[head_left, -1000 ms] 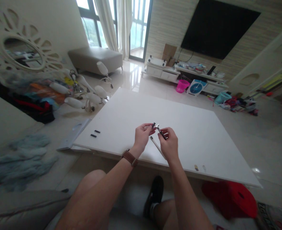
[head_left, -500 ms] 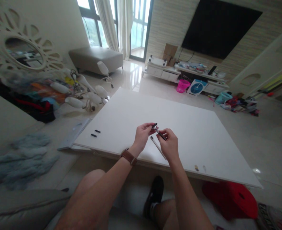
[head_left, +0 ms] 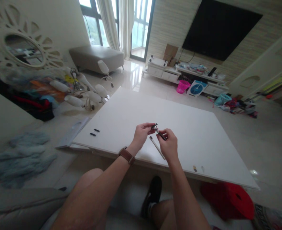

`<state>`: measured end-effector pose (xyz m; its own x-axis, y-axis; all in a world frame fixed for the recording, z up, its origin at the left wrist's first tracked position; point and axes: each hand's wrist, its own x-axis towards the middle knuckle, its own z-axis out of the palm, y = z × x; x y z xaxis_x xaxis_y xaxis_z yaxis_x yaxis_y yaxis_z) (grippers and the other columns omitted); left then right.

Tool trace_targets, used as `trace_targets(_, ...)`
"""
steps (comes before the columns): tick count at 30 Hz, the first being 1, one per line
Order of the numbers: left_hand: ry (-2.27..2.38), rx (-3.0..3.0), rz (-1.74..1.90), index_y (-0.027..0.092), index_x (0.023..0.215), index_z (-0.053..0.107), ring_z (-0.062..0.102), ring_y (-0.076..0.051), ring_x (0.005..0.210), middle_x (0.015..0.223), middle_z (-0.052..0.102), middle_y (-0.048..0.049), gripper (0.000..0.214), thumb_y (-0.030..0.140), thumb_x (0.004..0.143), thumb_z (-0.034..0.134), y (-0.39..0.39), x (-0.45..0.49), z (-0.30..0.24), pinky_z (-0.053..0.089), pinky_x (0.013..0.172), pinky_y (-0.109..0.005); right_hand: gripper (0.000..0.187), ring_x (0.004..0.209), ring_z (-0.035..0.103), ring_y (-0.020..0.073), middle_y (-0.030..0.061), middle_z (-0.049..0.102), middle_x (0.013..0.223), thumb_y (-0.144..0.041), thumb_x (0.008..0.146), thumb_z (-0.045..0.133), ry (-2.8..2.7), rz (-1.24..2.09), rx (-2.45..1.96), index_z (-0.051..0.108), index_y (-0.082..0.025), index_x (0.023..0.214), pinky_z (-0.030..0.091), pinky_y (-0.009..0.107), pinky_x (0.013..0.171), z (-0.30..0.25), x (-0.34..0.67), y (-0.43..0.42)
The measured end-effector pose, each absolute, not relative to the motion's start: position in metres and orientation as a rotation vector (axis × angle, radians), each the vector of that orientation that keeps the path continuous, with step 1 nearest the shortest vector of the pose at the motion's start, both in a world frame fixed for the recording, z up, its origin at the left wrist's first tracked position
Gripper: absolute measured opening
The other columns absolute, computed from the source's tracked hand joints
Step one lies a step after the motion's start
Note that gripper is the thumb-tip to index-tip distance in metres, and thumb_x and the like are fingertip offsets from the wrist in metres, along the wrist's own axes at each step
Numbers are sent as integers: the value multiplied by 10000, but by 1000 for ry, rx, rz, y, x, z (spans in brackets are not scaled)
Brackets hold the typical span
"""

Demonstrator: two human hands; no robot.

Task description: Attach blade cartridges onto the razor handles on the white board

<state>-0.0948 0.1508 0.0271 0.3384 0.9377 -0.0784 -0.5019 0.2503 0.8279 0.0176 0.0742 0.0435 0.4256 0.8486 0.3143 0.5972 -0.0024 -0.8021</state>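
Note:
Over the white tabletop (head_left: 184, 127), both hands meet on a razor (head_left: 161, 135) with a dark handle, a silvery neck and a black head. My left hand (head_left: 141, 135), a brown strap on its wrist, pinches the razor's head end. The fingers of my right hand (head_left: 169, 143) are closed around its handle. Beneath the hands lies a slim pale toothbrush (head_left: 157, 148) with a dark tip, apart from both. Two short black strips (head_left: 94, 132) rest near the table's left corner. Close to the front edge at right are a small brown-and-dark piece (head_left: 195, 168) and a small clear piece (head_left: 202, 169).
A red stool (head_left: 229, 201) stands by the table's front right. Lamp parts with white shades (head_left: 90, 92) lie on the floor at left, and a grey fluffy heap (head_left: 18, 153) is nearer me. Across the room are a low cabinet (head_left: 171, 76) and a pink basket (head_left: 182, 86).
The view has shifted very slightly. Both hands keep the same hold on the razor, with hardly any visible movement.

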Motion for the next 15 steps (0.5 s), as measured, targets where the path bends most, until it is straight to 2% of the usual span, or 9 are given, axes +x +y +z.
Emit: trace_targets(15, 658, 879, 1054, 124, 871, 776, 719, -216, 814, 889, 758, -110, 194, 162, 730, 648, 153, -100, 32, 570, 882, -446, 98, 671, 612, 160, 7, 681, 859, -269, 796, 650, -1236, 404, -1702, 569, -215, 781, 444, 288, 633, 41, 16, 74)
